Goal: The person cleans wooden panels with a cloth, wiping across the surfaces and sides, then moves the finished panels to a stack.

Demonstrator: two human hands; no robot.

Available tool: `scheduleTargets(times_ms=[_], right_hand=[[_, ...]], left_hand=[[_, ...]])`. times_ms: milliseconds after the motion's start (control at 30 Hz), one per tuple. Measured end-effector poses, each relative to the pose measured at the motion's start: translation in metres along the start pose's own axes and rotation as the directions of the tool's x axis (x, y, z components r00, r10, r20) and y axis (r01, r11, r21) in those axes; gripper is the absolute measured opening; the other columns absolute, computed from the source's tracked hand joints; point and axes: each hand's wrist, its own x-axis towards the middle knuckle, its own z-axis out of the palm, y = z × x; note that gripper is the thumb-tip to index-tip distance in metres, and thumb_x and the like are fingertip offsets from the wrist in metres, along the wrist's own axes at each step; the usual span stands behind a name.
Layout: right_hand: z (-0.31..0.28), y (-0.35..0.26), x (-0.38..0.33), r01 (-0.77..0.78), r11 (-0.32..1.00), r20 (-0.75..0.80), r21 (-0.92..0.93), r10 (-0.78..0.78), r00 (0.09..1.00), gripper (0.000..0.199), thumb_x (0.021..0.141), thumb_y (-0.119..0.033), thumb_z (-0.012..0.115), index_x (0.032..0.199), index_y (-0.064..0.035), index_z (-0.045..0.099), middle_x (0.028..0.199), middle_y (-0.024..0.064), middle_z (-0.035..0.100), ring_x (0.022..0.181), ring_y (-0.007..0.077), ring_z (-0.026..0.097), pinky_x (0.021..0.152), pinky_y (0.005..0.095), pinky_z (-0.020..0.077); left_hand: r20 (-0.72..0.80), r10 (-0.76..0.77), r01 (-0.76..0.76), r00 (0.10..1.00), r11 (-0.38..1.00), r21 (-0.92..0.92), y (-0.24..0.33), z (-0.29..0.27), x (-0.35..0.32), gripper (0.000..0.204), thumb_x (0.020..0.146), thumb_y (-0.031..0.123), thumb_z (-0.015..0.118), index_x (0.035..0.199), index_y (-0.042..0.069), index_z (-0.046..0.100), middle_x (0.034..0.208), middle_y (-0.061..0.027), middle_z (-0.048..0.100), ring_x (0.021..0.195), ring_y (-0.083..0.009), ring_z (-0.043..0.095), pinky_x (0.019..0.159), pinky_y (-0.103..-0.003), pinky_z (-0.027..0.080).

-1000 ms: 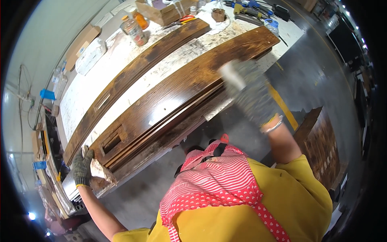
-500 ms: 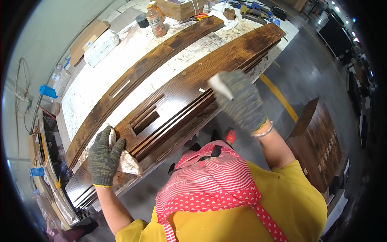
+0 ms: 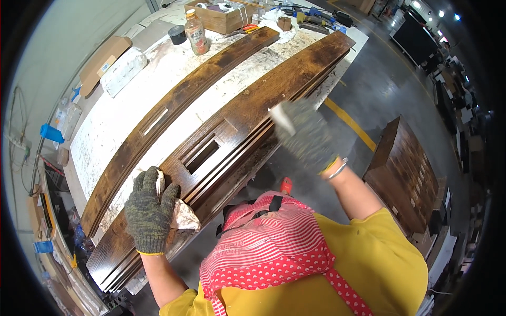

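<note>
A long, slightly curved dark-brown wooden board (image 3: 247, 100) with a rectangular slot and grooved near edge lies diagonally across the table. My left hand (image 3: 152, 213), in a grey-green knit glove, rests on its near left part. A crumpled, brown-stained white cloth (image 3: 184, 216) is caught between thumb and fingers and spreads out beneath the hand. Over the board's near edge, right of the slot, my right hand (image 3: 305, 134) in a matching glove is blurred by motion. It grips a folded white pad (image 3: 282, 119), whose exact kind I cannot make out.
A second curved wooden piece (image 3: 179, 100) lies behind the board on the stained white table (image 3: 113, 142). At the back stand a bottle (image 3: 196, 34), a black tape roll (image 3: 177, 35) and a wooden box (image 3: 219, 18). A brown wooden panel stack (image 3: 403, 174) stands right on the floor.
The whole view has shifted a little. My right hand still has the white pad at the board's near edge, and my left hand keeps its place on the board with the cloth.
</note>
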Motion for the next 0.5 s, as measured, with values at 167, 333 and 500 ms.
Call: scheduleTargets(times_ms=[167,333,500], right_hand=[[0.013,-0.081,-0.013,0.056,0.955,0.187,0.291,-0.114,0.976,0.043,0.085,-0.024,0.066,0.122,-0.0029,0.059,0.114,0.0162,0.062,0.109,0.0321,0.059,0.104,0.0437,0.0456],[-0.011,-0.03,0.014,0.083,0.995,0.109,-0.049,-0.077,0.991,0.034,0.084,-0.017,0.067,0.116,-0.0049,0.062,0.11,0.0136,0.063,0.106,0.0293,0.061,0.095,0.0393,0.0497],[-0.032,0.031,0.02,-0.19,0.968,-0.009,0.166,0.194,0.981,0.037,0.08,-0.013,0.074,0.113,-0.0009,0.064,0.108,0.0181,0.066,0.102,0.0346,0.062,0.089,0.0418,0.0505]], left_hand=[[0.009,0.057,-0.057,0.998,0.998,0.021,-0.004,0.009,0.005,0.054,0.085,0.039,0.07,0.126,0.005,0.061,0.125,-0.022,0.061,0.109,-0.0378,0.063,0.093,-0.045,0.049],[0.001,-0.096,0.095,0.995,0.985,-0.147,-0.022,-0.027,-0.018,0.047,0.092,0.035,0.067,0.128,0.006,0.061,0.123,-0.0178,0.066,0.114,-0.0287,0.064,0.099,-0.039,0.049],[-0.038,-0.4,0.402,0.916,0.906,0.13,-0.169,-0.079,-0.084,0.05,0.095,0.027,0.063,0.134,-0.003,0.053,0.135,-0.0182,0.057,0.124,-0.0287,0.054,0.105,-0.037,0.041]])
